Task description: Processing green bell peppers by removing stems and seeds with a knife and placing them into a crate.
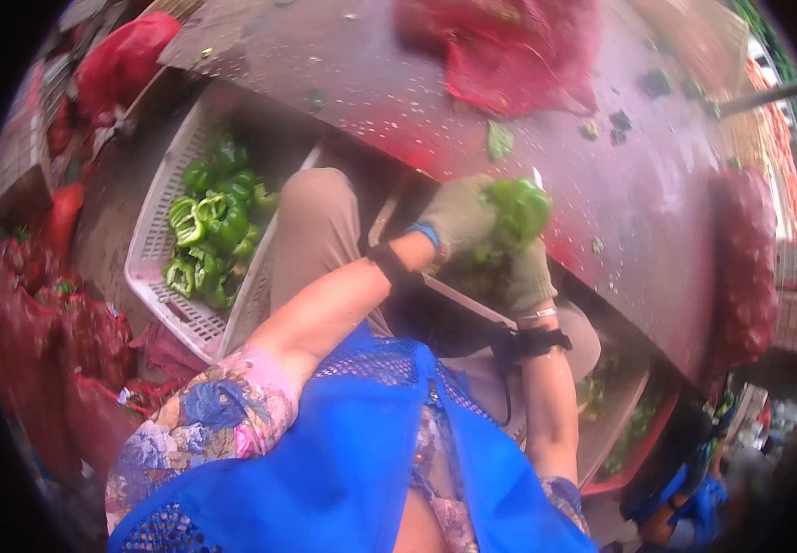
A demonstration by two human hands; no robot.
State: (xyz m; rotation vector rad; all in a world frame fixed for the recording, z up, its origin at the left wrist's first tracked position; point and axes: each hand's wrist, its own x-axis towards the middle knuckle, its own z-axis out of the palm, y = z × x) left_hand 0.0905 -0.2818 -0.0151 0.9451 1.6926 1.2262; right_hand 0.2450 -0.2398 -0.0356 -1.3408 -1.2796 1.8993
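A shiny green bell pepper (520, 210) is held up over the near edge of the tabletop. My left hand (466, 217), in a pale knitted work glove, is closed around its left side. My right hand (529, 276), gloved alike, is just below and behind the pepper, which hides most of its fingers. Above the pepper, a thin pale blade tip (537, 175) sticks up in line with the right hand; it looks like a knife, its handle hidden. Below my hands, a container (458, 293) between my knees holds green pieces, partly covered by my arms.
A white slatted crate (154, 247) with whole and cut green peppers (217, 217) stands at the left. Red mesh sacks (518, 55) lie on the wet, scrap-strewn table (638, 212). Another crate (615, 424) is right of my knee. A person in blue (698, 507) is at lower right.
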